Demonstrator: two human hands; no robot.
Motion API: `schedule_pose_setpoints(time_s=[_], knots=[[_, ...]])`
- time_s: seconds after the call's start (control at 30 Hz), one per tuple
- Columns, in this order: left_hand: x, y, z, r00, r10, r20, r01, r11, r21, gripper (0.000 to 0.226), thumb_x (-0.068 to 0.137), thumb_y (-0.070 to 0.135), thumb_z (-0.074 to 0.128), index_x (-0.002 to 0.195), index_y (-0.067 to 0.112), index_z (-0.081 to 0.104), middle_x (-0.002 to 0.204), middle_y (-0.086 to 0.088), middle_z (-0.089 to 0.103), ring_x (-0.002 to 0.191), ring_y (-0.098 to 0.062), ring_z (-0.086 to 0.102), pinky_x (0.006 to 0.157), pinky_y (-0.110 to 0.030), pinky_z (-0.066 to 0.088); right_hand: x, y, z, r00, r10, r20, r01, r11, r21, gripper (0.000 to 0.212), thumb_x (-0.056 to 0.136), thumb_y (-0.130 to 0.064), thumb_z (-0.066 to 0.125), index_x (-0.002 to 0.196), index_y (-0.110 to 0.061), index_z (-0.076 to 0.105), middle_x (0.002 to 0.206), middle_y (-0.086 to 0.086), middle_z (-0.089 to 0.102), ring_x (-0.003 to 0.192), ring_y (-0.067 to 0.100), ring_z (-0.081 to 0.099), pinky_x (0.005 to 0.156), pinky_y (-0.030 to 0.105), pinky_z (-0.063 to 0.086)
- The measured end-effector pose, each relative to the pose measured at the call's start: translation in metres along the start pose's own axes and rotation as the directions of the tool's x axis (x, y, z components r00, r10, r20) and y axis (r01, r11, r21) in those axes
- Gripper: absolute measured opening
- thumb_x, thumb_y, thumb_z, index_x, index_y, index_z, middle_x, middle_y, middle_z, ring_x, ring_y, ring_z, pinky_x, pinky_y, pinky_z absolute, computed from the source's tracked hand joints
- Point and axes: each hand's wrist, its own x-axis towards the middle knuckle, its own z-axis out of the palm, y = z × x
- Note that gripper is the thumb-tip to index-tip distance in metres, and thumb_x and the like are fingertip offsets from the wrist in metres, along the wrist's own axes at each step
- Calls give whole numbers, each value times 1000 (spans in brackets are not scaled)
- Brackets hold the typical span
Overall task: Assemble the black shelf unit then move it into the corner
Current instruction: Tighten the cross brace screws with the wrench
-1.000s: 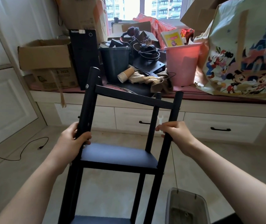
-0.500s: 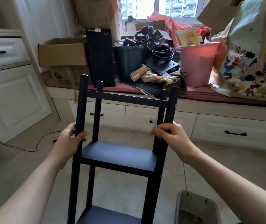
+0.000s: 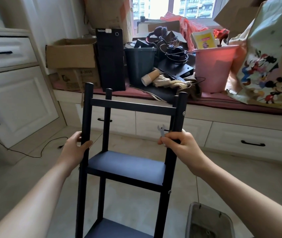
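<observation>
Upright between both hands stood the black shelf unit (image 3: 126,165) on the floor. Left hand (image 3: 76,149) curled round its near left post; right hand (image 3: 181,146) gripped the near right post, also pinching a small wrench (image 3: 161,131).

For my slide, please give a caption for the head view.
Both hands, left hand and right hand, hold the black shelf unit upright; the right also pinches a small wrench.

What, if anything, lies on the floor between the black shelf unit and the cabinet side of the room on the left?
Both the left hand and right hand already grip the black shelf unit. On the floor to its left, a loose black cable trails from the white cabinet; nothing else visible lies there. The corner itself cannot be identified.
</observation>
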Motion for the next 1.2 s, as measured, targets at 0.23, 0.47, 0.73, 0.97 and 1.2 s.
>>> schedule_pose_setpoints(time_s=[0.23, 0.47, 0.73, 0.97, 1.2], knots=[[5, -4, 8, 996, -61, -62, 67, 994, 92, 51, 104, 21, 53, 152, 19, 37, 134, -16, 59, 118, -40, 57, 92, -46, 51, -5, -27, 13, 986, -168, 2, 167, 983, 79, 24, 90, -13, 68, 78, -31, 78, 92, 6, 65, 101, 26, 61, 92, 48, 51], [0, 10, 26, 991, -130, 28, 128, 989, 78, 103, 89, 9, 72, 162, 24, 0, 163, -17, 25, 146, -36, 32, 115, -48, 35, -7, -41, 23, 984, -158, -87, 178, 932, 315, 24, 90, -6, 67, 80, -23, 80, 93, 17, 71, 92, 33, 68, 86, 48, 56], [-63, 56, 52, 907, 7, 421, 126, 950, -286, 40, 89, 41, 67, 126, 28, 62, 132, 3, 65, 123, -14, 60, 102, -34, 46, -2, -52, 20, 967, -244, -76, 255, 941, 224, 15, 89, -7, 68, 85, -18, 79, 90, 6, 75, 95, 18, 69, 89, 33, 54], [-110, 73, 88, 872, 160, 462, 93, 873, -478, 51, 88, 60, 47, 101, 12, 61, 73, 0, 66, 67, -17, 65, 65, -24, 52, 1, -56, 20, 954, -285, -94, 297, 940, 165, 14, 89, -7, 68, 87, -17, 77, 88, 5, 72, 85, 8, 67, 78, 22, 53], [-118, 80, 92, 904, 279, 324, -70, 844, -532, 48, 82, 59, 52, 90, 11, 51, 61, 1, 41, 52, -12, 40, 53, -22, 47, 3, -61, 11, 922, -374, -103, 374, 927, -18, 16, 91, -15, 68, 87, -28, 76, 84, -2, 71, 88, 16, 59, 95, 46, 42]])
